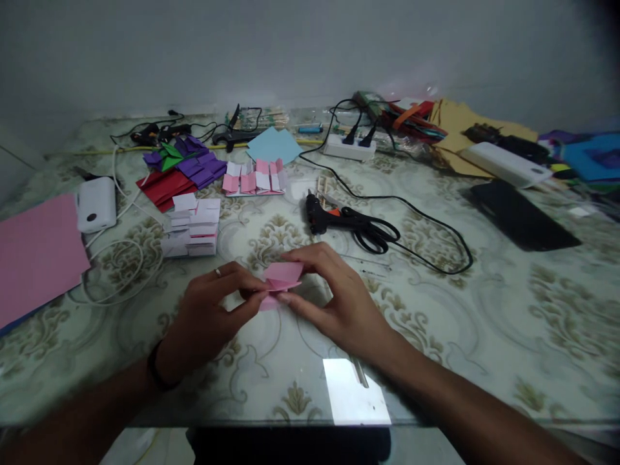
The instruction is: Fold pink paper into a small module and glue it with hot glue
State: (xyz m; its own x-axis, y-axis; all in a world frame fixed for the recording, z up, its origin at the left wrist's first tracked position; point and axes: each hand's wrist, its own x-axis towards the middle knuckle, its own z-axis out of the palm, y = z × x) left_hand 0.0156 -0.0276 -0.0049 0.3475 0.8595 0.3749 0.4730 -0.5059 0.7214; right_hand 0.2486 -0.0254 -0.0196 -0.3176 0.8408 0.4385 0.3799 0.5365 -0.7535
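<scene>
A small folded pink paper piece (281, 279) lies between both hands just above the glass-topped table (484, 323). My left hand (208, 316), with a ring on one finger and a dark band at the wrist, pinches the paper's left side with closed fingers. My right hand (334, 297) grips its right side, thumb under and fingers curled over the top fold.
A black glue gun (334, 216) with a coiled cord lies just behind the hands. Stacks of folded white (194, 226), pink (254, 177), purple (201, 165) and red paper sit at the back left. A pink sheet (33, 252), a white power bank (95, 203), a power strip (349, 148) and a black tablet (520, 216) are around.
</scene>
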